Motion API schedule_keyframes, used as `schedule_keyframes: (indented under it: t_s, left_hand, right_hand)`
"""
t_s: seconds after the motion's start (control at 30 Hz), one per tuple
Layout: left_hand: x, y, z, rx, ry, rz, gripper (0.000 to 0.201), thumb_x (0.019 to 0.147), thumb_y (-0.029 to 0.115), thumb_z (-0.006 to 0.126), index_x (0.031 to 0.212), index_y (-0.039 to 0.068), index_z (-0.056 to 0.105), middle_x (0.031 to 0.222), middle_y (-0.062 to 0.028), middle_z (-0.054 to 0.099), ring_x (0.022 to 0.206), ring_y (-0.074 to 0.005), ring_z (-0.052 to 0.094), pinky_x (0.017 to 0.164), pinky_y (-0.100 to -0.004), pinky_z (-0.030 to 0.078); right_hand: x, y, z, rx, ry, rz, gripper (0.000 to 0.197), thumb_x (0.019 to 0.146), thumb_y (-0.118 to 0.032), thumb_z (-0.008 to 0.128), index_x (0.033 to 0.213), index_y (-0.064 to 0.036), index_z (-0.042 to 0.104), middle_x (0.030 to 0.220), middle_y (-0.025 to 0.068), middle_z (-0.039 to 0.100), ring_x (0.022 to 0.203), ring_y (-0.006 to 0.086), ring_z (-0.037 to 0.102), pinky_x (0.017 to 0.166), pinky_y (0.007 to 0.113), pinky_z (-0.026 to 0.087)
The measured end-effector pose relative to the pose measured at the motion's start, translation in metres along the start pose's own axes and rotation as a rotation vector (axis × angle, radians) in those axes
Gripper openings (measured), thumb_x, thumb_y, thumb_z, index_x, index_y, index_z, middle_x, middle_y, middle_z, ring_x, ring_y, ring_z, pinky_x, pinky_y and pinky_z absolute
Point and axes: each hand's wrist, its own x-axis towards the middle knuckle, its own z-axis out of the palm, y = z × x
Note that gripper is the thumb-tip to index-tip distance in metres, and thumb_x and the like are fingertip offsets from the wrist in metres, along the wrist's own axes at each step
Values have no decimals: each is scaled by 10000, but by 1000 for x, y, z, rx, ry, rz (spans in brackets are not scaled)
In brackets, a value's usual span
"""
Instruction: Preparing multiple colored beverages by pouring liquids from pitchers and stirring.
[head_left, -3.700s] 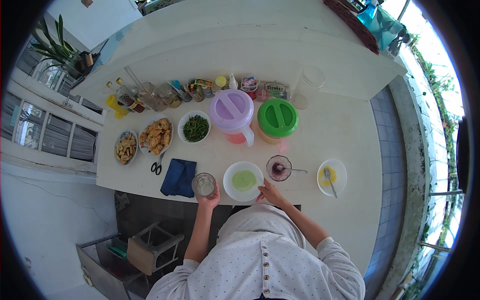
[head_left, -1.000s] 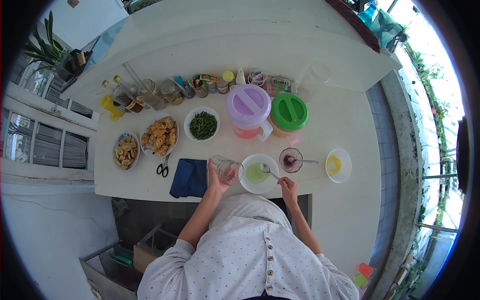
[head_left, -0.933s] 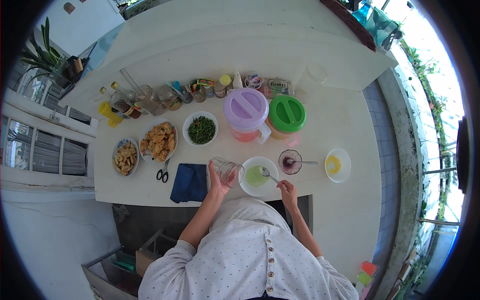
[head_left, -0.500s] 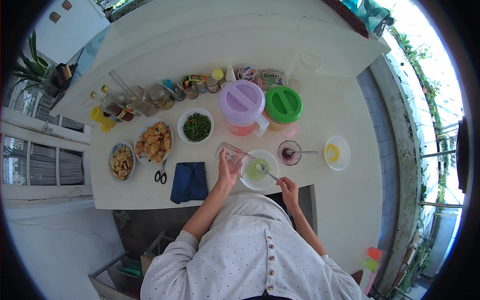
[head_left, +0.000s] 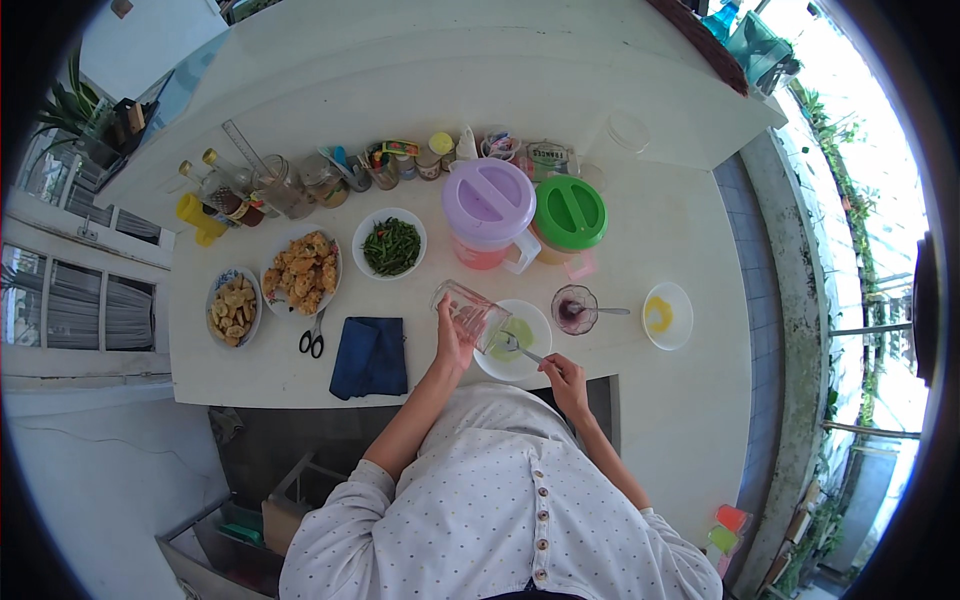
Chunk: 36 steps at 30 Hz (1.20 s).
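Note:
My left hand is wrapped round a clear drinking glass, tilted with its mouth toward a white bowl. Pale green stuff lies in that bowl. A metal spoon is pinched by its handle in my right hand, its head over the green stuff close to the glass's mouth. Just right of the bowl stands a small glass dish with a dark purple residue and a spoon resting in it. Another white bowl, with yellow stuff inside, sits farther right.
Behind the bowl stand a purple-lidded pitcher and a green-lidded pitcher. To the left are a plate of green beans, fried food, a plate of brown pieces, scissors and a blue cloth. Jars and bottles line the back.
The view has shifted slightly, so the tabletop things sit a little more to the left. My right hand and the spoon have moved slightly left and closer to the glass.

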Motion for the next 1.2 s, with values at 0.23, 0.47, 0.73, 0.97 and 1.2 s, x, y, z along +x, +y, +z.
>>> schedule_keyframes:
  t_s: [0.23, 0.47, 0.73, 0.97, 1.2]
  left_hand:
    - [-2, -1, 2, -7, -33, 8, 461, 792, 506, 503, 996, 129, 334, 947, -120, 550, 891, -219, 558, 758, -336, 441]
    - [-3, -3, 3, 9, -28, 3, 632, 749, 519, 557, 1137, 101, 282, 1067, -154, 521, 954, -253, 532, 796, -359, 436]
    - [-4, -5, 9, -3, 7, 2, 425, 796, 488, 525, 963, 143, 344, 909, -112, 566, 859, -205, 572, 728, -314, 460]
    - [0, -5, 1, 9, -19, -5, 451, 786, 513, 528, 966, 144, 341, 902, -105, 550, 879, -199, 565, 725, -299, 458]
    - [-1, -6, 3, 26, -5, 12, 434, 777, 536, 531, 921, 155, 381, 844, -77, 563, 827, -180, 583, 689, -280, 463]
  right_hand:
    - [3, -14, -8, -90, -61, 86, 176, 803, -148, 496, 773, 4, 578, 638, 97, 579, 583, 145, 548, 557, 268, 415]
    - [4, -12, -11, -88, -62, 69, 168, 801, -141, 496, 774, 2, 580, 632, 97, 575, 556, 135, 533, 532, 263, 408]
    - [2, -8, -11, -108, -72, 20, 165, 806, -140, 500, 787, 0, 584, 620, 99, 571, 522, 138, 519, 510, 268, 398]
    - [5, -10, -11, -126, -41, 19, 170, 807, -146, 503, 795, 1, 587, 617, 96, 578, 486, 146, 509, 484, 276, 387]
    - [7, -14, -8, -144, -59, -4, 172, 807, -153, 512, 808, 2, 587, 624, 83, 592, 441, 123, 471, 447, 266, 357]
